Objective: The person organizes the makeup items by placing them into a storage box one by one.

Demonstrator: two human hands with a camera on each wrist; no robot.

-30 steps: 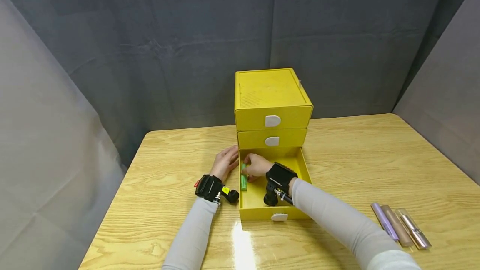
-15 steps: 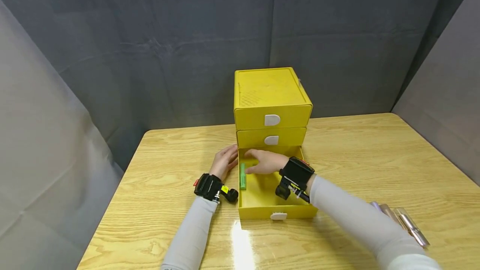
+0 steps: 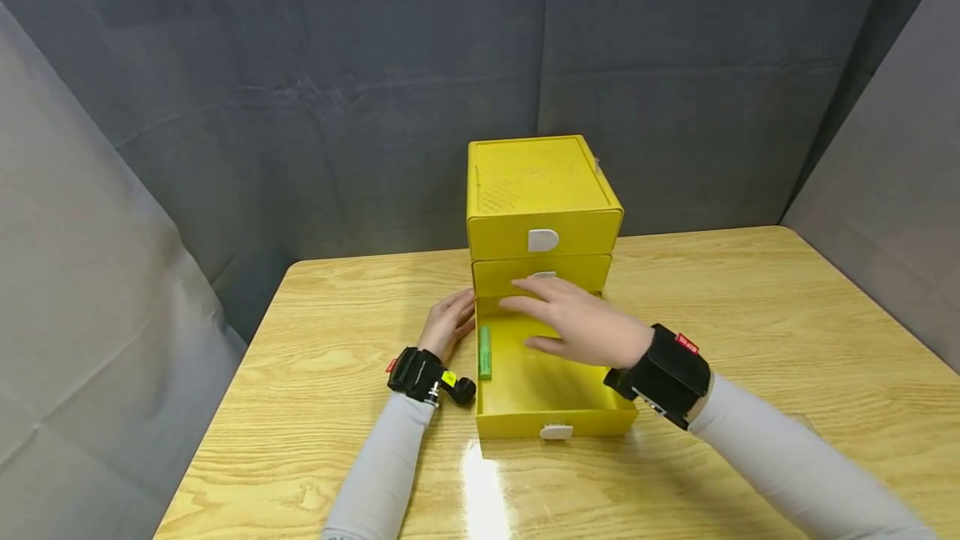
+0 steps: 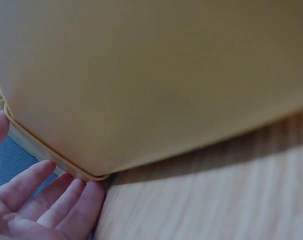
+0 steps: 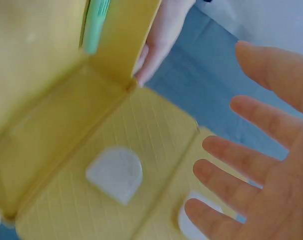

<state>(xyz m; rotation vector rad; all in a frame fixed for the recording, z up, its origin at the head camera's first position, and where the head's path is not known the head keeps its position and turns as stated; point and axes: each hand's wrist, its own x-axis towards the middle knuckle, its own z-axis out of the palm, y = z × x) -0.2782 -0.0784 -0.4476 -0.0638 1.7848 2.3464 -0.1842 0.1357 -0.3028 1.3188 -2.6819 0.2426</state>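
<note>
A yellow three-drawer box [image 3: 542, 190] stands at the table's middle, its bottom drawer [image 3: 551, 422] pulled out toward me. A green tube [image 3: 485, 352] lies in that drawer along the left wall; in the right wrist view the green tube [image 5: 96, 22] shows at the top. My right hand [image 3: 558, 319] hovers above the drawer, fingers [image 5: 241, 155] spread and straight, holding nothing. My left hand [image 3: 450, 323] rests against the outer left side of the box where the drawer comes out; its fingers [image 4: 51, 202] lie straight beside the yellow wall [image 4: 156, 85].
The wooden table [image 3: 750, 315] stretches to both sides of the box. Grey cloth walls [image 3: 337, 90] close in the back and sides. White tab handles [image 3: 543, 240] mark each drawer front. My right forearm [image 3: 787, 465] crosses the table's right front.
My right hand let go of the green tube, which now lies in the drawer, then rose and drew back to the right with fingers spread. The left hand has stayed put.
</note>
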